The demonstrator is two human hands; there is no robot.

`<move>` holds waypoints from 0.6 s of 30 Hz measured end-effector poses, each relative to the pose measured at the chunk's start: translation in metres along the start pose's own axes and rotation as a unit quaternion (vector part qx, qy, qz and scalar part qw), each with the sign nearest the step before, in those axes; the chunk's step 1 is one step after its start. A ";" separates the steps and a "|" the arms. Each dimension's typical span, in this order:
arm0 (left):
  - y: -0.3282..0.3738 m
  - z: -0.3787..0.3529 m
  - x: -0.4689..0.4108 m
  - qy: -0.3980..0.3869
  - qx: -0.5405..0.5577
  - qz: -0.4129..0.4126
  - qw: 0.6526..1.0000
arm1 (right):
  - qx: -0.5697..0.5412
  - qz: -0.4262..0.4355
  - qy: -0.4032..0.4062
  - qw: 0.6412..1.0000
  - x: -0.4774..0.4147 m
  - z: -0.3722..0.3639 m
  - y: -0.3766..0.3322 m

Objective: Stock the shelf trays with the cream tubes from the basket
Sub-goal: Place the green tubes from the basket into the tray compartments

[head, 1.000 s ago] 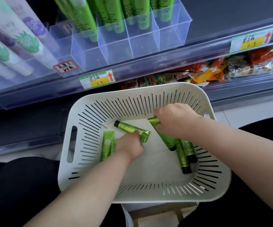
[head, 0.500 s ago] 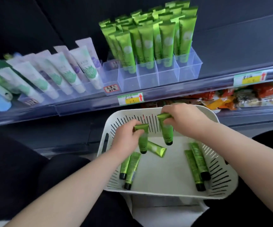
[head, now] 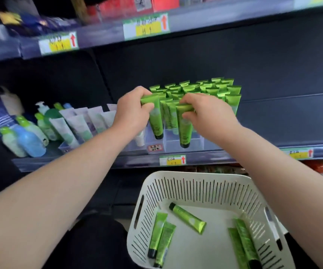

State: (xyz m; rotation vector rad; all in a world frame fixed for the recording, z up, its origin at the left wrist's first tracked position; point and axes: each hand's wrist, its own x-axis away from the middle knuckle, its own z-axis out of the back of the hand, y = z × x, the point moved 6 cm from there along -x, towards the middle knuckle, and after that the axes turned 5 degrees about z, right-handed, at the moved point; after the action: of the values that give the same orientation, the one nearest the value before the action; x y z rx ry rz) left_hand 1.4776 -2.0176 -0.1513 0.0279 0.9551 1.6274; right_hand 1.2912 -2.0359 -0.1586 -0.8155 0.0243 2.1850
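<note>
Shelf trays [head: 176,141]: clear plastic, front walls at the shelf lip, rows behind them packed with upright green stocked tubes [head: 211,88]. Room to move: right of the trays only dark shelf deck and back panel show; above the trays a tall gap runs up to the upper shelf edge [head: 234,20]. Left of the trays it's tight, with white tubes [head: 83,123] just beside and bottles [head: 30,138] further left. Below the trays there's a price label [head: 173,160] on the lip, then the white slotted basket [head: 195,183]. Left hand [head: 131,111] is at the trays' left front corner, fingers curled round the crimped end of the left tube [head: 155,121], cap down. Right hand [head: 209,115] is at the trays' front centre, pinching the crimp of the right tube [head: 184,131], cap down and lower than the left one; can't tell whether either cap is inside a compartment. Hands are close together but not touching, forearms reaching up past the basket. Five loose tubes [head: 188,218] lie flat in the basket below the trays.
</note>
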 end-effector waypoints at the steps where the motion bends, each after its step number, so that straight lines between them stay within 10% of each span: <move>1: 0.002 0.000 -0.009 -0.001 -0.013 -0.003 1.000 | 0.001 -0.001 0.005 1.000 -0.007 0.000 -0.002; 18: -0.031 -0.078 -0.105 -0.127 -0.270 -0.017 0.954 | -0.011 -0.025 0.022 0.999 -0.049 -0.038 0.038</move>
State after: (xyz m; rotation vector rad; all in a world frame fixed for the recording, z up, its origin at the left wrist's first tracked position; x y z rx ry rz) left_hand 1.4962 -2.1489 -0.1727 -0.1500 0.2934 1.7545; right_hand 1.3101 -2.1055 -0.1701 -0.8682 0.0034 2.1241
